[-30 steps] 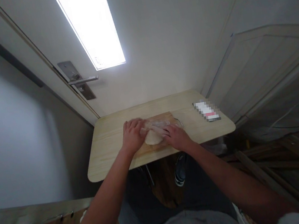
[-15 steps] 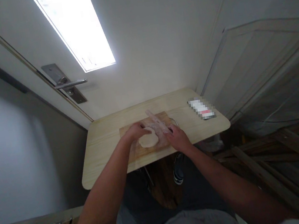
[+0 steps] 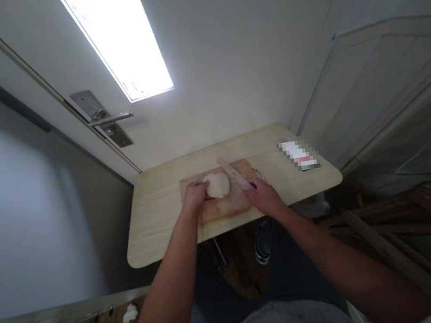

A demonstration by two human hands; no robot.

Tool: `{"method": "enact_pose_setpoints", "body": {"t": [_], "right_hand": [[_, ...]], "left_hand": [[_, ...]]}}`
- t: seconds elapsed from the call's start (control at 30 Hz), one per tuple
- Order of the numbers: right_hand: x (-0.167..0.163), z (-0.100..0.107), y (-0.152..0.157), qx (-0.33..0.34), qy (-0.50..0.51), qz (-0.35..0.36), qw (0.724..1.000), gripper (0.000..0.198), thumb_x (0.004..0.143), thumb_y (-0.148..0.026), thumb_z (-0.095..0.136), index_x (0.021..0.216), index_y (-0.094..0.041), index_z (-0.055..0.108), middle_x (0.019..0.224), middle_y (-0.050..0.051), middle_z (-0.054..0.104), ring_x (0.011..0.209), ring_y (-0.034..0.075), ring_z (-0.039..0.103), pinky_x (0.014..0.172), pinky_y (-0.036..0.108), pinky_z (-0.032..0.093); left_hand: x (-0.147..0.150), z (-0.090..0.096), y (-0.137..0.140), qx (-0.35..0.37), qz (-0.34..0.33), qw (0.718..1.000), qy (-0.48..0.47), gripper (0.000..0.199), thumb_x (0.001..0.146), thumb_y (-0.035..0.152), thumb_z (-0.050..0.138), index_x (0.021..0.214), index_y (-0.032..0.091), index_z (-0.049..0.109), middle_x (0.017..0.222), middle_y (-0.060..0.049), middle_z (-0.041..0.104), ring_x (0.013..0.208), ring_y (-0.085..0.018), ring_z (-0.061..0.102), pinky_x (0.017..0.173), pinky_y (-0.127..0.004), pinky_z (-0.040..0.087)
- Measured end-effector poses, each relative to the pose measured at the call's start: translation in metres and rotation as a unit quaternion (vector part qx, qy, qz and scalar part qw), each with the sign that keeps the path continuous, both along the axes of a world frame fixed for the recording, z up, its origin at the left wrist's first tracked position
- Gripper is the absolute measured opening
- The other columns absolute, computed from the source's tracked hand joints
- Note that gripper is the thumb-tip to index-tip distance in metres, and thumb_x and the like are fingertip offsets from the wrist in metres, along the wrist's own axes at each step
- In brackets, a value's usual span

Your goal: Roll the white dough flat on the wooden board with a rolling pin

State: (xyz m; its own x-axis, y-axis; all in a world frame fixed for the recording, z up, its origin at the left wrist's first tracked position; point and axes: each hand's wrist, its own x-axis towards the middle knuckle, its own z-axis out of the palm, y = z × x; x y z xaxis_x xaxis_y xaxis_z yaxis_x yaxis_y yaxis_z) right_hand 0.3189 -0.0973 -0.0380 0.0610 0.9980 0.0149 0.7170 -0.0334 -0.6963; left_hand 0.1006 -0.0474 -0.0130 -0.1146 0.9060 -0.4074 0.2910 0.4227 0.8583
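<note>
A flat, pale round of dough (image 3: 218, 185) is over the floured wooden cutting board (image 3: 210, 215). My left hand (image 3: 195, 195) pinches its left edge, thumb and fingers closed on it. I cannot tell whether the round lies fully on the board or is slightly raised. In my right hand (image 3: 264, 196) is one end of a flour-dusted wooden rolling pin (image 3: 234, 174), which slants away to the upper left, just right of the dough. My right fingers are wrapped round its near end.
The board rests on a small pale wooden table (image 3: 148, 214) against a door with a metal handle (image 3: 112, 118). A blurred-out phone-like object (image 3: 298, 154) lies at the table's right. Wooden slats (image 3: 393, 243) stand to the lower right.
My left hand has shifted from the dough's top to its left edge. The dough has moved away from me on the board. My right hand keeps its hold on the rolling pin.
</note>
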Motion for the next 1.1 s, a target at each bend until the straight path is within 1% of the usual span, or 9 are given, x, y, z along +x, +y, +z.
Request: {"method": "enact_pose_setpoints", "body": {"t": [0.17, 0.3, 0.37, 0.53, 0.7, 0.77, 0.83, 0.97, 1.1], "right_hand": [[0.001, 0.005, 0.008, 0.017, 0.019, 0.026, 0.999, 0.027, 0.091, -0.037, 0.056, 0.105, -0.018, 0.068, 0.097, 0.007, 0.071, 0.085, 0.020, 0.064, 0.076, 0.030, 0.047], [0.001, 0.007, 0.018, 0.047, 0.005, 0.088, 0.995, 0.031, 0.087, -0.033, 0.062, 0.116, -0.021, 0.068, 0.110, 0.007, 0.071, 0.097, 0.020, 0.064, 0.087, 0.032, 0.048], [0.000, 0.007, 0.023, 0.056, -0.031, 0.119, 0.991, 0.033, 0.085, -0.032, 0.066, 0.116, -0.022, 0.069, 0.115, 0.008, 0.069, 0.106, 0.021, 0.061, 0.093, 0.035, 0.047], [-0.001, 0.007, 0.026, 0.063, -0.148, 0.127, 0.979, 0.034, 0.087, -0.037, 0.065, 0.118, -0.026, 0.071, 0.122, 0.009, 0.066, 0.119, 0.027, 0.053, 0.102, 0.042, 0.042], [-0.008, 0.006, 0.023, 0.086, -0.175, 0.104, 0.975, 0.034, 0.090, -0.041, 0.062, 0.117, -0.024, 0.071, 0.121, 0.010, 0.067, 0.119, 0.028, 0.052, 0.103, 0.042, 0.040], [-0.011, 0.004, 0.021, 0.105, -0.158, 0.098, 0.977, 0.034, 0.095, -0.044, 0.054, 0.114, -0.023, 0.072, 0.117, 0.010, 0.069, 0.115, 0.027, 0.055, 0.103, 0.041, 0.040], [-0.014, 0.001, 0.016, 0.120, -0.139, 0.092, 0.979, 0.038, 0.100, -0.042, 0.042, 0.112, -0.020, 0.071, 0.114, 0.009, 0.071, 0.109, 0.024, 0.059, 0.101, 0.040, 0.041], [-0.020, -0.006, -0.001, 0.157, -0.142, 0.057, 0.976, 0.041, 0.103, -0.034, 0.034, 0.117, -0.018, 0.068, 0.124, 0.011, 0.068, 0.120, 0.025, 0.056, 0.107, 0.044, 0.036], [-0.025, -0.009, -0.011, 0.183, -0.167, 0.038, 0.968, 0.042, 0.103, -0.034, 0.033, 0.130, -0.020, 0.062, 0.142, 0.010, 0.058, 0.139, 0.027, 0.041, 0.117, 0.054, 0.017]], "left_hand": [[0.005, -0.003, -0.026, -0.021, -0.011, 0.996, -0.085, 0.023, 0.095, 0.027, 0.052, 0.112, 0.014, 0.062, 0.099, -0.011, 0.074, 0.073, -0.016, 0.072, 0.068, -0.032, 0.062], [0.007, -0.006, -0.034, -0.025, -0.041, 0.993, -0.109, 0.023, 0.095, 0.026, 0.052, 0.113, 0.015, 0.061, 0.099, -0.010, 0.074, 0.073, -0.016, 0.073, 0.067, -0.032, 0.062], [0.005, -0.009, -0.035, -0.008, -0.054, 0.998, -0.039, 0.023, 0.095, 0.026, 0.050, 0.111, 0.015, 0.062, 0.094, -0.009, 0.074, 0.071, -0.016, 0.072, 0.065, -0.031, 0.060], [-0.011, -0.008, -0.037, 0.039, -0.071, 0.986, 0.143, 0.016, 0.085, 0.032, 0.063, 0.085, 0.017, 0.068, 0.080, -0.009, 0.072, 0.078, -0.023, 0.069, 0.072, -0.036, 0.054], [-0.022, 0.013, -0.040, 0.149, 0.011, 0.912, 0.383, 0.023, 0.087, 0.043, 0.058, 0.085, 0.022, 0.067, 0.084, -0.008, 0.071, 0.086, -0.027, 0.065, 0.078, -0.040, 0.049], [-0.020, 0.017, -0.035, 0.244, 0.029, 0.885, 0.395, 0.023, 0.091, 0.040, 0.052, 0.093, 0.022, 0.067, 0.093, -0.008, 0.071, 0.096, -0.025, 0.063, 0.086, -0.039, 0.048], [-0.016, 0.016, -0.028, 0.312, -0.011, 0.867, 0.390, 0.027, 0.095, 0.037, 0.047, 0.103, 0.021, 0.067, 0.108, -0.009, 0.071, 0.108, -0.025, 0.060, 0.097, -0.040, 0.045], [-0.011, -0.001, -0.021, 0.317, -0.131, 0.854, 0.390, 0.039, 0.101, 0.037, 0.037, 0.117, 0.019, 0.068, 0.129, -0.010, 0.066, 0.124, -0.025, 0.055, 0.110, -0.042, 0.035], [-0.014, -0.018, -0.032, 0.309, -0.140, 0.844, 0.416, 0.044, 0.103, 0.038, 0.031, 0.131, 0.021, 0.061, 0.141, -0.010, 0.059, 0.135, -0.026, 0.047, 0.114, -0.047, 0.030]]}}
